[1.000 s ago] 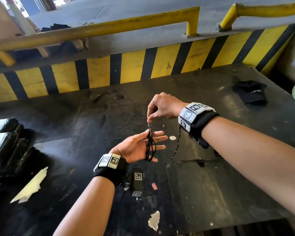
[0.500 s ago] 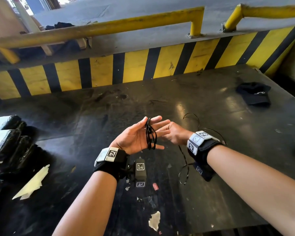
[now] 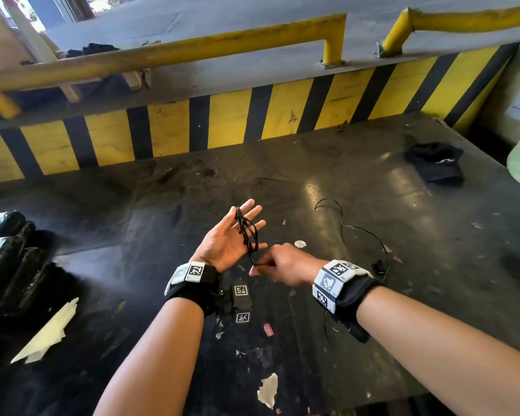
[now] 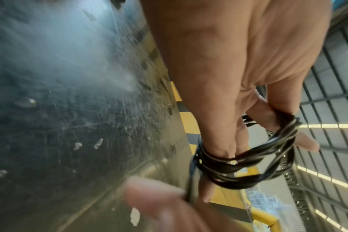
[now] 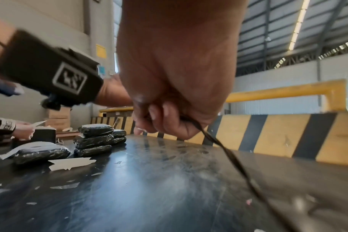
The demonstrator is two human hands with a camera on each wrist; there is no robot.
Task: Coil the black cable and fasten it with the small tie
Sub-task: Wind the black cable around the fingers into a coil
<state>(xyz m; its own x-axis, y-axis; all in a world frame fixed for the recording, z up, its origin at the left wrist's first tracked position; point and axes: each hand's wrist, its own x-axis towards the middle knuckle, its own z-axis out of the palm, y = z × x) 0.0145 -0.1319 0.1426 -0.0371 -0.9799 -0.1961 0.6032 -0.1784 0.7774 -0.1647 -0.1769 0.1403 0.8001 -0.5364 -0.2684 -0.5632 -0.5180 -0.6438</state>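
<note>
Dropped since half a second before, from behind the spread fingers to below and in front of them: right hand [image 3: 282, 267], fingertips pinched on the black cable [image 3: 246, 232] just under the coil. Held palm up, left hand [image 3: 227, 240], fingers straight and fanned, several turns wound across them, no finger curled round the turns. Trailed from the pinch, loose cable tail [image 3: 347, 226], looped over the dark worktop [image 3: 357, 340] to the right. Lay farther off, black cap [image 3: 436, 165] at right, wrapped black packs [image 5: 93, 138] stacked at left, beside a torn white paper scrap [image 3: 47, 334].
</note>
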